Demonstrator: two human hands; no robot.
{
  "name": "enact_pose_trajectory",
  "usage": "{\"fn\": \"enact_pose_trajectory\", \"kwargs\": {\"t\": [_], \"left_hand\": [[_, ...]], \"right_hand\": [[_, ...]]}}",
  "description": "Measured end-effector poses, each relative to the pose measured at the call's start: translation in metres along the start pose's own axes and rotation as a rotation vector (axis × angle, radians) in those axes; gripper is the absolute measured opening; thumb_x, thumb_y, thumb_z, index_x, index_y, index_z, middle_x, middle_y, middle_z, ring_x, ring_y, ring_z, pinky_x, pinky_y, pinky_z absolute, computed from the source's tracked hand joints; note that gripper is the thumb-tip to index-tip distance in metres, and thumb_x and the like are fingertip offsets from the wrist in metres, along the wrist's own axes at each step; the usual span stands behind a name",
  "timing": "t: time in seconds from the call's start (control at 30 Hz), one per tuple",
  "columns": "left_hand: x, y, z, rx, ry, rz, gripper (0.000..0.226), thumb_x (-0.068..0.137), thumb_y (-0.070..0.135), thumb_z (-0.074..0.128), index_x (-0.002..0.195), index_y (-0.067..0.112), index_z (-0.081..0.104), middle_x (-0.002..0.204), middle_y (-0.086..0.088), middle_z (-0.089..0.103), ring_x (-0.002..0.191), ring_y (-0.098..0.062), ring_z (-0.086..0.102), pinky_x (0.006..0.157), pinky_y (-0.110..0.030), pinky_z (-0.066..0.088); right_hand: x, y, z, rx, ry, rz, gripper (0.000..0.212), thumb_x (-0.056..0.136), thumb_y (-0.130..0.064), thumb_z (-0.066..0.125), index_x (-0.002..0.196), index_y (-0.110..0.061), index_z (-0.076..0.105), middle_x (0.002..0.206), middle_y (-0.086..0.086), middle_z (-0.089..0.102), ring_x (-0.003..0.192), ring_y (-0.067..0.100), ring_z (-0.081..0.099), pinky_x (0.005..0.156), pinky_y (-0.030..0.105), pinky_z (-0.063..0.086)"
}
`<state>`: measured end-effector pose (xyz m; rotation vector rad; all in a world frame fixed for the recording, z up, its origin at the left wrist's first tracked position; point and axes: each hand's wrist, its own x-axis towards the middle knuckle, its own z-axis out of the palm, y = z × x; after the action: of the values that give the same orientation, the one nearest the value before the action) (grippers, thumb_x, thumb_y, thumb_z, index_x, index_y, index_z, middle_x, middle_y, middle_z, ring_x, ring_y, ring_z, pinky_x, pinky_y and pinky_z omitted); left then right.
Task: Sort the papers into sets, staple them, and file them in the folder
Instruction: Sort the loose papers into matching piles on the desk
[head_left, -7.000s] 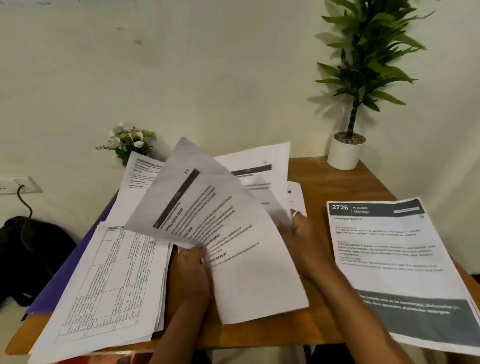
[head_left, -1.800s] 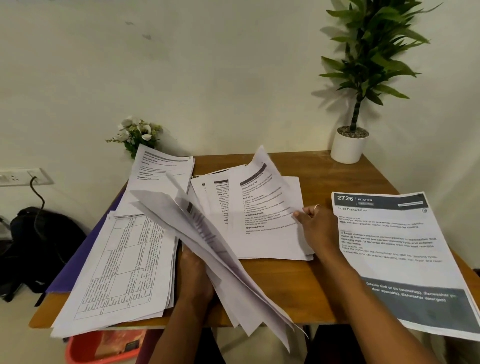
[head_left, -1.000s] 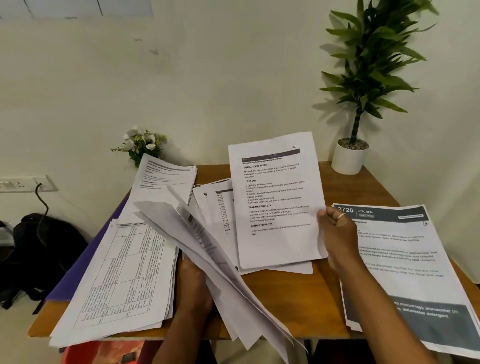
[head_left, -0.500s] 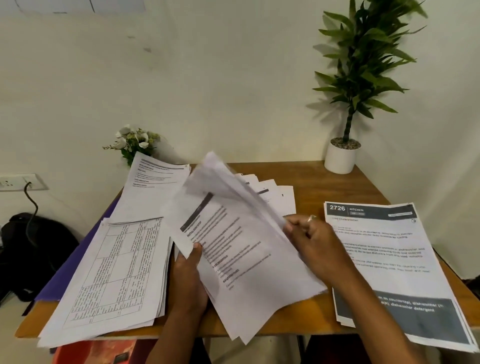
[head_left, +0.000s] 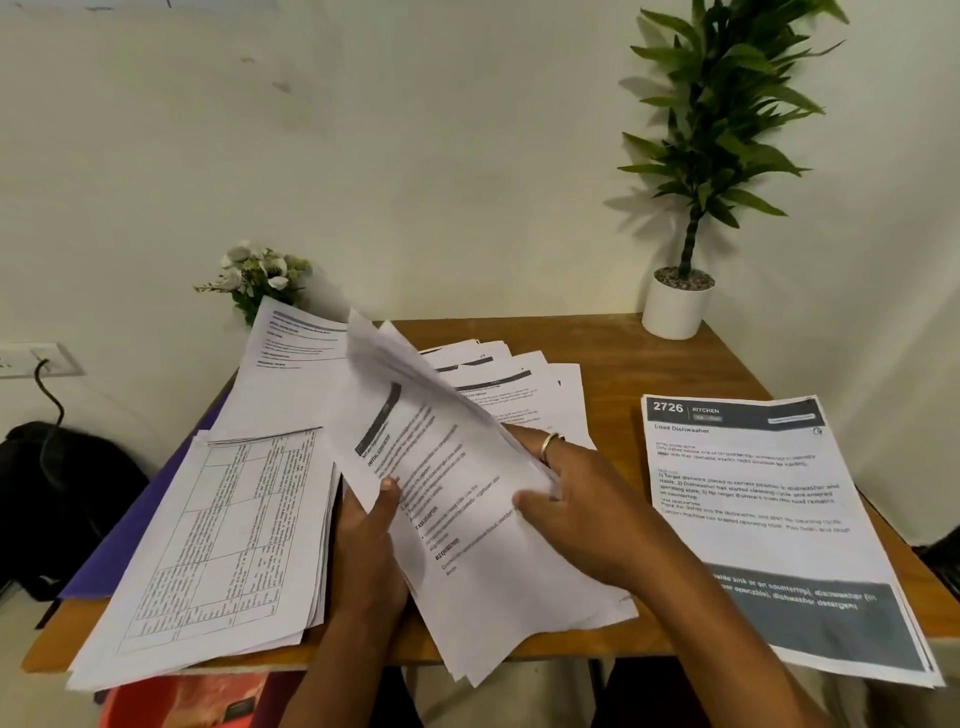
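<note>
Most of the purple folder (head_left: 104, 551) is hidden under paper stacks at the table's (head_left: 623, 343) 9 o'clock side; only its left strip shows. Print on the sheaf (head_left: 483, 577) is too blurred to read, and its lower corner hangs past the near table edge. The left hand (head_left: 371, 540) pinches the sheaf's left edge, thumb on top, fingers hidden beneath. The right hand (head_left: 582, 509), at 3 o'clock from the left, grips the sheaf's lifted upper sheets, thumb on the page below, fingertips tucked out of sight. A grid stack (head_left: 228, 540) lies just beside the left hand at 9 o'clock. Fanned sheets (head_left: 524, 384) lie at 12 o'clock of the right hand, partly covered. The "2726" stack (head_left: 753, 499) lies at its 3 o'clock.
</note>
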<state>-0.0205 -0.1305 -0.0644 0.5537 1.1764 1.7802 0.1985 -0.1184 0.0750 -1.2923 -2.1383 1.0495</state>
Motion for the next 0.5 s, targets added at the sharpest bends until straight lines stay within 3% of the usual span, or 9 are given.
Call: {"fn": "enact_pose_trajectory", "kwargs": {"t": [0.07, 0.13, 0.23, 0.3, 0.33, 0.4, 0.47, 0.5], "left_hand": [[0.000, 0.000, 0.000, -0.032, -0.022, -0.034, 0.052, 0.090, 0.034, 0.072, 0.140, 0.032, 0.058, 0.134, -0.003, 0.068, 0.125, -0.031, 0.064, 0.104, -0.056, 0.048], [0.000, -0.001, 0.000, -0.053, -0.061, -0.059, 0.051, 0.092, 0.024, 0.068, 0.141, 0.026, 0.057, 0.135, -0.008, 0.067, 0.123, -0.033, 0.065, 0.103, -0.056, 0.049], [0.001, -0.002, 0.000, -0.073, -0.039, -0.054, 0.056, 0.091, 0.019, 0.067, 0.145, 0.022, 0.053, 0.139, -0.007, 0.065, 0.126, -0.031, 0.063, 0.109, -0.056, 0.045], [0.002, -0.001, -0.001, -0.087, -0.002, -0.053, 0.063, 0.088, 0.026, 0.072, 0.147, 0.021, 0.051, 0.140, -0.007, 0.063, 0.128, -0.031, 0.062, 0.109, -0.056, 0.046], [0.002, -0.001, 0.001, -0.084, 0.016, -0.052, 0.071, 0.083, 0.034, 0.079, 0.147, 0.019, 0.050, 0.140, -0.010, 0.063, 0.128, -0.034, 0.061, 0.106, -0.056, 0.048], [0.000, 0.001, 0.001, -0.080, 0.033, -0.092, 0.091, 0.068, 0.048, 0.091, 0.144, 0.014, 0.053, 0.136, -0.017, 0.063, 0.124, -0.044, 0.061, 0.101, -0.062, 0.050], [0.002, -0.003, -0.001, -0.097, 0.048, -0.106, 0.083, 0.073, 0.044, 0.086, 0.142, 0.012, 0.054, 0.128, -0.019, 0.066, 0.116, -0.044, 0.064, 0.095, -0.061, 0.055], [0.002, -0.004, -0.002, -0.100, 0.044, -0.100, 0.074, 0.079, 0.039, 0.080, 0.142, 0.011, 0.054, 0.124, -0.020, 0.067, 0.113, -0.041, 0.066, 0.089, -0.054, 0.058]], "right_hand": [[0.008, 0.008, 0.001, 0.062, 0.055, 0.012, 0.042, 0.102, -0.024, 0.056, 0.142, -0.036, 0.048, 0.139, -0.018, 0.054, 0.112, 0.010, 0.061, 0.082, 0.021, 0.059], [0.017, 0.017, 0.000, 0.174, 0.059, 0.020, 0.040, 0.101, -0.018, 0.057, 0.135, -0.040, 0.054, 0.132, -0.018, 0.061, 0.106, 0.005, 0.063, 0.073, 0.010, 0.053], [0.029, 0.019, -0.007, 0.501, 0.016, 0.071, 0.021, 0.100, -0.036, 0.058, 0.119, -0.035, 0.067, 0.112, -0.014, 0.074, 0.097, 0.013, 0.072, 0.071, 0.020, 0.056], [0.044, 0.026, -0.009, 0.727, 0.038, 0.113, 0.050, 0.094, -0.058, 0.045, 0.120, -0.024, 0.070, 0.108, -0.001, 0.077, 0.084, 0.019, 0.075, 0.061, 0.026, 0.055], [0.053, 0.034, -0.008, 0.723, 0.076, 0.146, 0.059, 0.092, -0.063, 0.040, 0.119, -0.020, 0.070, 0.108, 0.006, 0.077, 0.082, 0.023, 0.075, 0.058, 0.027, 0.055], [0.075, 0.057, -0.002, 0.441, 0.205, 0.201, 0.055, 0.094, -0.064, 0.045, 0.118, -0.020, 0.070, 0.116, 0.007, 0.074, 0.092, 0.022, 0.074, 0.067, 0.028, 0.055], [0.091, 0.087, 0.007, -0.052, 0.259, 0.244, 0.051, 0.095, -0.059, 0.057, 0.130, -0.023, 0.064, 0.136, 0.002, 0.064, 0.117, 0.019, 0.062, 0.086, 0.028, 0.048], [0.096, 0.099, 0.013, -0.285, 0.248, 0.274, 0.059, 0.093, -0.062, 0.059, 0.139, -0.024, 0.057, 0.145, 0.002, 0.056, 0.129, 0.022, 0.053, 0.094, 0.031, 0.044]]}}
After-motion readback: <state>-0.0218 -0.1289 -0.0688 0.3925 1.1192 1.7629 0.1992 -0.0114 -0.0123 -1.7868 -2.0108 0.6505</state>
